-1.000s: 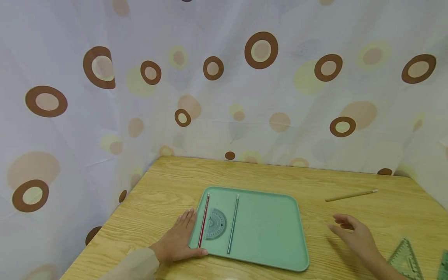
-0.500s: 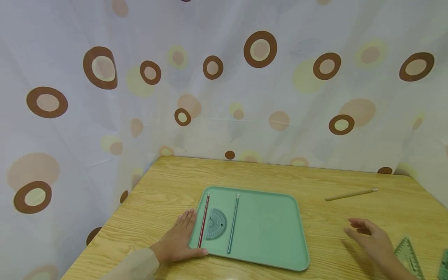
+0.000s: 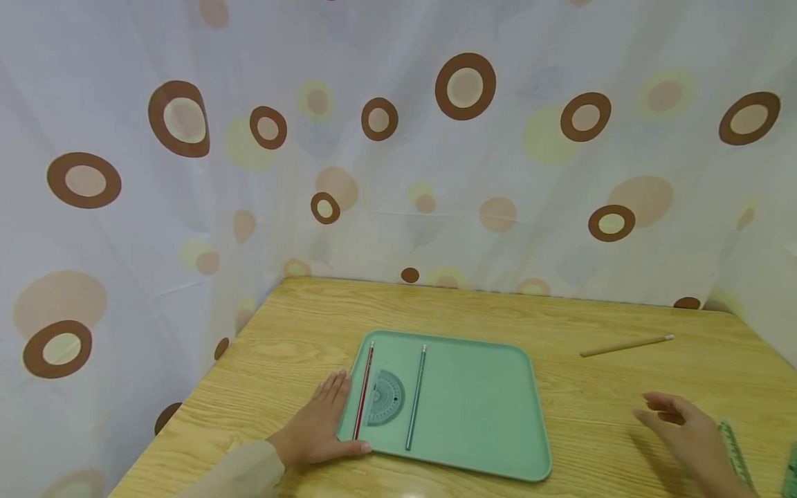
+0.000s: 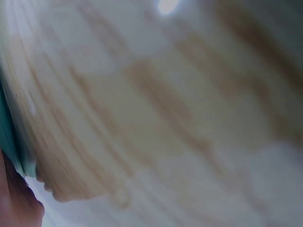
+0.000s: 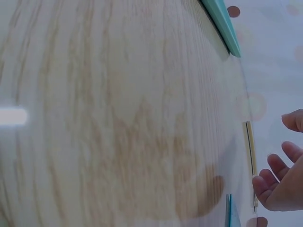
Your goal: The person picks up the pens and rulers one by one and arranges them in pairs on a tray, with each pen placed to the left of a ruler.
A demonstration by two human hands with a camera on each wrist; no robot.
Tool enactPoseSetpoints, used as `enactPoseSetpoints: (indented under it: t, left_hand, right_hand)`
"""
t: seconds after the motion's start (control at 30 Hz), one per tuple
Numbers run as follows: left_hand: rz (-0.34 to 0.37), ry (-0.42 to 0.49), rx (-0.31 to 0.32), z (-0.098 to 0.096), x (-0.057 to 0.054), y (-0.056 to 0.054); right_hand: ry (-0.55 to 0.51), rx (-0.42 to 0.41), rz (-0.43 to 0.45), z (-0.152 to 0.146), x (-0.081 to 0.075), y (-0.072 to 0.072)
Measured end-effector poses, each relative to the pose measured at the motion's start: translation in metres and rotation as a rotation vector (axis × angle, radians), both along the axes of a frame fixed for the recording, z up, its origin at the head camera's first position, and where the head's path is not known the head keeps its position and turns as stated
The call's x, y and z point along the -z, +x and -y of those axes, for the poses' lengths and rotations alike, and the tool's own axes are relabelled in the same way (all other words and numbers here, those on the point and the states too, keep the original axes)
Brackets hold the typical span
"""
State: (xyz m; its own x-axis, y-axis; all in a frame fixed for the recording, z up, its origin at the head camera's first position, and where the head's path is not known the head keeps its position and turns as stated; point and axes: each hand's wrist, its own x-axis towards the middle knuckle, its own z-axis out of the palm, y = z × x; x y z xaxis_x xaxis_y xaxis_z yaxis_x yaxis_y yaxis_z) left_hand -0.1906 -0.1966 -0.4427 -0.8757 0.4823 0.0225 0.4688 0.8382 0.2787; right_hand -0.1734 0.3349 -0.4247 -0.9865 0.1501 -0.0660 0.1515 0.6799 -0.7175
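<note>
Left hand (image 3: pixel 314 425) is on duty at the tray (image 3: pixel 479 408), fingers laid straight along its left edge, thumb across the near-left corner; it touches the tray but grips nothing. Light, even contact looks right here: enough to keep the tray square, not enough to tip or slide it, since the red pencil (image 3: pixel 364 391) sits close by that edge and could roll. The protractor (image 3: pixel 387 398) lies flat between that and the blue pencil (image 3: pixel 416 398).

Out on the right, the right hand (image 3: pixel 688 436) hangs above the table (image 3: pixel 579 436), thumb parted from loosely bent fingers, nothing in its hold. Just beside it, partly hidden by hand and wrist, lies the triangle ruler (image 3: pixel 737 451); the brown pencil (image 3: pixel 627 346) is farther back, well apart from it. Anything so flat would probably need a fingertip on one edge to raise the other, then a pinch along the rim, with wrist and sleeve kept clear of neighbours.

And the change from a second ago: the right hand has swung away from the tray toward the right, now covering most of a triangle that showed more fully. The left hand hasn't budged, and the tray's three pieces keep their places.
</note>
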Motion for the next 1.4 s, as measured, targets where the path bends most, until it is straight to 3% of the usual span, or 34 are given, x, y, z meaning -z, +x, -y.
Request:
enactPoseSetpoints:
  t: [0.33,0.77,1.2,1.4]
  left_hand:
    - [0.006,-0.005,-0.008,0.000,0.002,-0.002]
    - [0.005,-0.014,0.004,0.000,0.000,-0.001]
    - [0.011,-0.009,0.001,-0.001,-0.002,0.001]
    - [0.006,-0.012,0.000,-0.001,-0.001,0.000]
  right_hand:
    - [0.078,0.050,-0.010,-0.013,0.002,0.002]
    - [0.098,0.074,0.147,-0.021,0.004,0.013]
    - [0.078,0.266,0.191,-0.022,0.007,0.021]
    - [0.084,0.306,0.188,-0.025,0.011,0.023]
